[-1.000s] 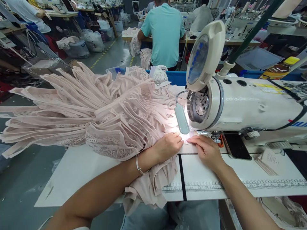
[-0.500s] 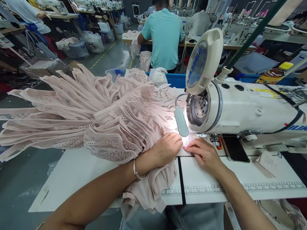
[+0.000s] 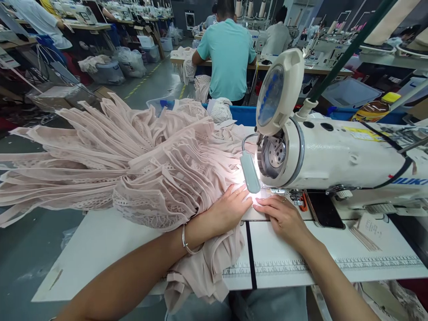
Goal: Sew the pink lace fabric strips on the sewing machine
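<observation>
Under the lamp of a white sewing machine (image 3: 334, 154), my left hand (image 3: 232, 207) lies with its fingers stretched out flat on pale pink fabric. My right hand (image 3: 284, 218) rests just right of it, fingers extended and fingertips on the brightly lit cloth. A small grey-green lamp (image 3: 250, 173) partly hides the needle area. The large heap of pink lace garments (image 3: 167, 178) spreads to the left, and loose pink fabric (image 3: 203, 272) hangs over the table's front edge below my left wrist.
A phone (image 3: 324, 209) and paper tags (image 3: 368, 229) lie on the white table (image 3: 100, 254), right of my hands. A bottle with a yellow cap (image 3: 376, 107) stands behind the machine. A person in a turquoise shirt (image 3: 229, 58) sits ahead.
My left fingers have straightened from a more curled pose, and my right fingers have flattened from a pinch. The view has shifted slightly; the heap looks the same.
</observation>
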The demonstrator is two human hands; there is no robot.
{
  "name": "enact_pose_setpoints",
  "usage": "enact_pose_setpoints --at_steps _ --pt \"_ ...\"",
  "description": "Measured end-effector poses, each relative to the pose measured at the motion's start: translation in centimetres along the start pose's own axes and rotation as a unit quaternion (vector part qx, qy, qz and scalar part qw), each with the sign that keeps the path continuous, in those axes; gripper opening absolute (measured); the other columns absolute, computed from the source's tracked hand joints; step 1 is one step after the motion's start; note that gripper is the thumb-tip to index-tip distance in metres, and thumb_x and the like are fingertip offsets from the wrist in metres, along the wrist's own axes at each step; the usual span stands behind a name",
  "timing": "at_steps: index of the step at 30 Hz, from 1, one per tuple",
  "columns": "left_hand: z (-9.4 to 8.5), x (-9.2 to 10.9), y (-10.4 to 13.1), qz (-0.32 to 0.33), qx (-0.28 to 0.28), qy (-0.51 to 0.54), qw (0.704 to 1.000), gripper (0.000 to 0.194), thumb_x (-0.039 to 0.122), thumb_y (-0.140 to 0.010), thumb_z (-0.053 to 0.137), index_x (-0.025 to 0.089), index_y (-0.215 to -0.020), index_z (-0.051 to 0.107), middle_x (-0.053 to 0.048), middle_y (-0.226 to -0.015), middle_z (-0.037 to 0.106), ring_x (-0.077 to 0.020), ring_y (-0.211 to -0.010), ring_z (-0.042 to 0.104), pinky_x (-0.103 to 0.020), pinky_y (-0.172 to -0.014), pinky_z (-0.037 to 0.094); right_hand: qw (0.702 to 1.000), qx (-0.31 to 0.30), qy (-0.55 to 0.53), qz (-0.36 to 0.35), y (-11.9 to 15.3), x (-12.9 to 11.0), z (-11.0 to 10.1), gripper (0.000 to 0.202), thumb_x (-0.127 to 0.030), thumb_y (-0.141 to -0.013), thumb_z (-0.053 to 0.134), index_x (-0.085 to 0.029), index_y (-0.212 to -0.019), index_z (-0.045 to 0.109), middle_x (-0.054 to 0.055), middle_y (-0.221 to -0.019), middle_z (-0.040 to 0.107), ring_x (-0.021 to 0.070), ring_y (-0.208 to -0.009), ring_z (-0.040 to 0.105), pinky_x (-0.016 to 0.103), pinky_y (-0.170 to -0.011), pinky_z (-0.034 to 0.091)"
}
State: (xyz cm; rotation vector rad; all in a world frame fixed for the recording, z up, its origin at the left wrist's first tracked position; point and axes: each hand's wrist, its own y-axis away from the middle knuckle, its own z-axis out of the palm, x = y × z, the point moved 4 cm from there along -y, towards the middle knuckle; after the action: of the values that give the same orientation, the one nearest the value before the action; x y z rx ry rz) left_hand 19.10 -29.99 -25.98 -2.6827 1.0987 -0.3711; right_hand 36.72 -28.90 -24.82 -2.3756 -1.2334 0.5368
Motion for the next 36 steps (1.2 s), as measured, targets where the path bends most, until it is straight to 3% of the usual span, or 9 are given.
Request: enact_pose_setpoints --at_steps 9,13,17,22,25,29,33,36 --pt "0.4 -0.4 -0.5 -0.028 0.013 0.013 0.999 0.020 0.012 -0.102 0.037 0.019 -0.115 0.051 -0.011 -0.117 0.060 -0.0234 -0.115 0.055 -0.041 -0.104 0.041 0.998 -0.036 0.042 0.042 0.4 0.6 0.9 0.043 0.002 -0.087 0.046 -0.022 -0.108 0.074 0.001 -0.116 0.076 0.0174 -0.107 0.069 0.032 -0.093 0.055" --pt "0.8 -0.7 -0.6 -0.044 0.019 0.015 0.999 0.014 0.017 -0.103 0.040 0.018 -0.106 0.054 -0.010 -0.113 0.061 -0.0243 -0.115 0.053 -0.039 -0.101 0.042 0.992 -0.074 0.066 0.080 0.7 1.1 1.7 0.051 0.003 -0.085 0.043 -0.025 -0.116 0.073 0.002 -0.123 0.073 0.0181 -0.112 0.067 0.035 -0.100 0.052" --pt "0.5 -0.7 -0.8 -0.054 0.021 0.005 0.998 0.008 0.022 -0.101 0.050 0.016 -0.103 0.055 -0.012 -0.117 0.060 -0.0265 -0.121 0.049 -0.038 -0.101 0.042 0.982 -0.113 0.095 0.119 0.8 1.4 2.3 0.056 0.002 -0.085 0.040 -0.026 -0.121 0.072 0.002 -0.127 0.071 0.0200 -0.113 0.067 0.039 -0.103 0.051" --pt "0.1 -0.5 -1.1 -0.080 0.021 -0.019 0.996 0.014 0.026 -0.099 0.057 0.015 -0.107 0.056 -0.013 -0.119 0.059 -0.0277 -0.119 0.050 -0.039 -0.100 0.043 0.971 -0.150 0.127 0.138 0.8 1.5 2.8 0.057 0.001 -0.085 0.039 -0.027 -0.124 0.070 0.004 -0.131 0.069 0.0229 -0.113 0.066 0.041 -0.101 0.051" --pt "0.1 -0.4 -1.2 -0.070 0.035 -0.044 0.996 0.009 0.017 -0.100 0.049 0.014 -0.100 0.057 -0.011 -0.108 0.060 -0.0252 -0.107 0.053 -0.038 -0.097 0.044 0.965 -0.163 0.162 0.124 0.7 1.3 2.9 0.062 0.003 -0.082 0.038 -0.025 -0.129 0.067 0.007 -0.130 0.069 0.0238 -0.106 0.067 0.041 -0.092 0.054" --pt "0.5 -0.3 -1.3 -0.049 0.043 -0.088 0.994 0.023 0.004 -0.098 0.040 0.015 -0.084 0.056 -0.007 -0.088 0.057 -0.0218 -0.086 0.053 -0.033 -0.083 0.045 0.971 -0.131 0.195 0.049 0.3 0.5 2.6 0.062 0.006 -0.082 0.034 -0.016 -0.131 0.064 0.011 -0.124 0.071 0.0237 -0.108 0.066 0.040 -0.091 0.052" --pt "0.7 -0.3 -1.2 -0.062 0.064 -0.112 0.990 0.019 0.004 -0.097 0.043 0.014 -0.087 0.056 -0.008 -0.090 0.057 -0.0223 -0.088 0.052 -0.034 -0.083 0.044 0.978 -0.070 0.195 -0.006 -0.1 -0.1 2.0 0.056 0.007 -0.084 0.030 -0.009 -0.126 0.064 0.012 -0.117 0.074 0.0204 -0.112 0.065 0.034 -0.095 0.049" --pt "0.8 -0.2 -1.2 -0.077 0.050 -0.132 0.987 0.017 0.003 -0.095 0.045 0.014 -0.088 0.056 -0.008 -0.090 0.057 -0.0230 -0.090 0.052 -0.035 -0.087 0.042 0.979 -0.067 0.193 0.000 0.0 0.1 2.0 0.055 0.006 -0.083 0.030 -0.009 -0.123 0.064 0.011 -0.111 0.075 0.0204 -0.108 0.066 0.033 -0.093 0.050"
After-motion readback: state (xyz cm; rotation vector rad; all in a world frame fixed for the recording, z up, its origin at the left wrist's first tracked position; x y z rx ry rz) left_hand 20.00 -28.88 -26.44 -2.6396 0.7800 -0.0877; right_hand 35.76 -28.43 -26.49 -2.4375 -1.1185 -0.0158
